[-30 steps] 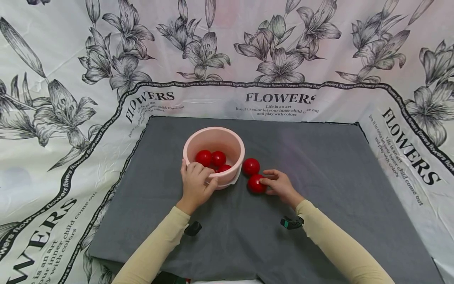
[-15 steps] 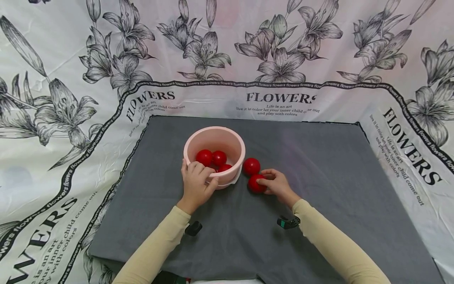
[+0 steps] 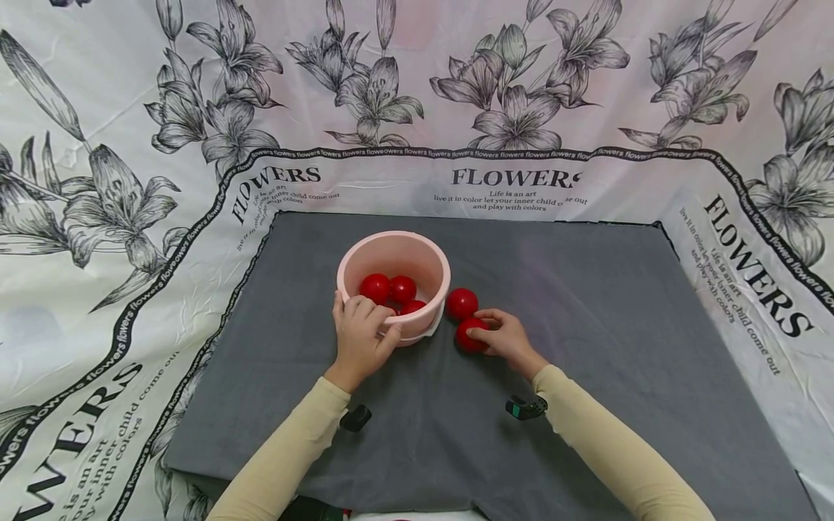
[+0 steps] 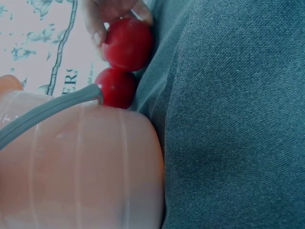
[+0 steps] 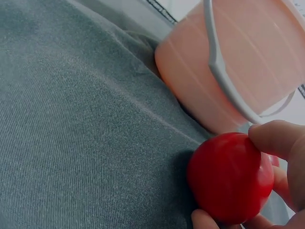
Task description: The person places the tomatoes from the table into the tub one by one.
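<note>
A pink bucket (image 3: 426,264) with a pale handle (image 5: 219,71) stands on the grey cloth, several glossy red balls (image 3: 374,289) inside it. My left hand (image 3: 360,333) holds the bucket's near rim, fingers over the edge and thumb outside. Just right of the bucket, my right hand (image 3: 511,340) grips a round red ball (image 5: 231,179) between thumb and fingers, close over the cloth. Behind that ball sits another red ball (image 3: 462,304), near the bucket's wall. In the left wrist view the held ball (image 4: 127,44) overlaps this second ball (image 4: 116,88).
Grey cloth (image 3: 586,289) covers the table, with folds running toward its front edge. White sheeting (image 3: 391,181) printed with flowers and lettering rises behind and at both sides. A dark object (image 3: 313,509) shows at the table's front edge.
My right hand has shifted slightly left, its fingers coming further around the nearer loose ball. The left hand and bucket stay in place.
</note>
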`<state>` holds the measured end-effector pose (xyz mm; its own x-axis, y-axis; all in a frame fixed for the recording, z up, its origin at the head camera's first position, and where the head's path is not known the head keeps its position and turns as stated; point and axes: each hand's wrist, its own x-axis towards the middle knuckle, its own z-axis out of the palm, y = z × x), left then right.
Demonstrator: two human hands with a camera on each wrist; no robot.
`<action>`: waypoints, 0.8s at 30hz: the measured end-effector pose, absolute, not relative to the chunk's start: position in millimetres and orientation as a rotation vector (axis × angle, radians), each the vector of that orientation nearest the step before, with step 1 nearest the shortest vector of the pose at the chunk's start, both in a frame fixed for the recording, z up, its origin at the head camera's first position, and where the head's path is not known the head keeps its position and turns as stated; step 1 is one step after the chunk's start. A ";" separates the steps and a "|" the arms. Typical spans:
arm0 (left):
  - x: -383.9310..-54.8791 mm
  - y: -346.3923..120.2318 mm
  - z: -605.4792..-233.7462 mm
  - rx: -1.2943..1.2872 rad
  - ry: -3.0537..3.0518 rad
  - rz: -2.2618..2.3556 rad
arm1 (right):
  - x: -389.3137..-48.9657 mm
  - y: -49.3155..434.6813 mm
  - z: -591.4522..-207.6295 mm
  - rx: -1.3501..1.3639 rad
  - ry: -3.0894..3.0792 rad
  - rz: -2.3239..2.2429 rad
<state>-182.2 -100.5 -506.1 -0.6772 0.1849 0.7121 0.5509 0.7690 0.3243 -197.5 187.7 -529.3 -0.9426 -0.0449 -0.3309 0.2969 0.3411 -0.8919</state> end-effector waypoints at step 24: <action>-182.1 -99.3 -505.4 -0.540 -2.270 -0.700 | -197.7 190.4 -515.8 0.243 2.229 -1.708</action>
<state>-182.1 -99.3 -505.4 -0.6746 0.1772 0.7166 0.5500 0.7681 0.3278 -197.7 190.4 -515.8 -0.9338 -0.0594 -0.3528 0.3252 0.2699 -0.9063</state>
